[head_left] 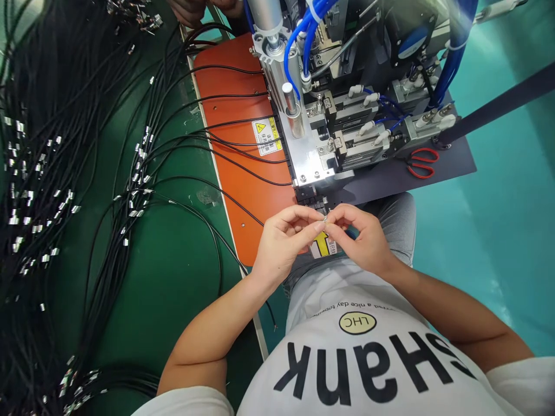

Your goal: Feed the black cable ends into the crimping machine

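Observation:
My left hand (286,234) is closed in a pinch near the front of the machine. A black cable (243,208) runs from the left and passes behind this hand, which seems to hold its end. My right hand (362,234) pinches at the same spot, its fingertips meeting those of the left. Between them shows a small pale, shiny wire end (325,219), mostly hidden by the fingers. Just beyond the hands is the silver metal clamp block (310,159) of the machine, with several black cables leading into its left side.
An orange plate (243,138) with a warning label (266,136) lies left of the machine. On the green table (173,266) are bundles of black cables (139,156) with silvery ends. Red-handled scissors (422,163) rest on the dark base plate (455,156). Another person's hand (188,10) shows at the top.

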A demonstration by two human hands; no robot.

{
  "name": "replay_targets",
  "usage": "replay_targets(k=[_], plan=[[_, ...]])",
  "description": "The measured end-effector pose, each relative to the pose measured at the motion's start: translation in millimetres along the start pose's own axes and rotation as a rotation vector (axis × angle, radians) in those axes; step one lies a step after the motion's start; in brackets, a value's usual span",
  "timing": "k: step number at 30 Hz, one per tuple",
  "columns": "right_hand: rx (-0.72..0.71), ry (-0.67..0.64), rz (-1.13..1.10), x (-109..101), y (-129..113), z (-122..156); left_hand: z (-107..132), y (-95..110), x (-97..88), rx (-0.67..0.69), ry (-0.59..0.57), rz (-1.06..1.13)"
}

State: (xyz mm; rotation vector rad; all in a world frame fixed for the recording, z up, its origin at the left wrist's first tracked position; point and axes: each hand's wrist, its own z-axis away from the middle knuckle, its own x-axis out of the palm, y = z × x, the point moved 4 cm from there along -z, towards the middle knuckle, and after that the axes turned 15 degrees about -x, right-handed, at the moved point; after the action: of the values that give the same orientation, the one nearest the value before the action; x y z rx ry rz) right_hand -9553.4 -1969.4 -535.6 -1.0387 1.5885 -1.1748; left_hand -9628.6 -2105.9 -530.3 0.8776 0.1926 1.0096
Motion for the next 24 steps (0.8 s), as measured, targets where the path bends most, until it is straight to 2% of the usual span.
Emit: replay_targets(k=[7,16,24], plan=[[-0.006,0.002,-0.005,0.2,0.8,0.4,2.6,-2.7,0.2,0.014,0.031,0.065],[-0.013,0.0,0.02,-0.6,-2.7,0.2,3.0,0.3,-2.3,0.04,0.037,-0.093],[-0.018,-0.007,0.01,0.8,-2.7,1.7,1.8,-2.1,-4.4,-0.016,0.007,-0.038]])
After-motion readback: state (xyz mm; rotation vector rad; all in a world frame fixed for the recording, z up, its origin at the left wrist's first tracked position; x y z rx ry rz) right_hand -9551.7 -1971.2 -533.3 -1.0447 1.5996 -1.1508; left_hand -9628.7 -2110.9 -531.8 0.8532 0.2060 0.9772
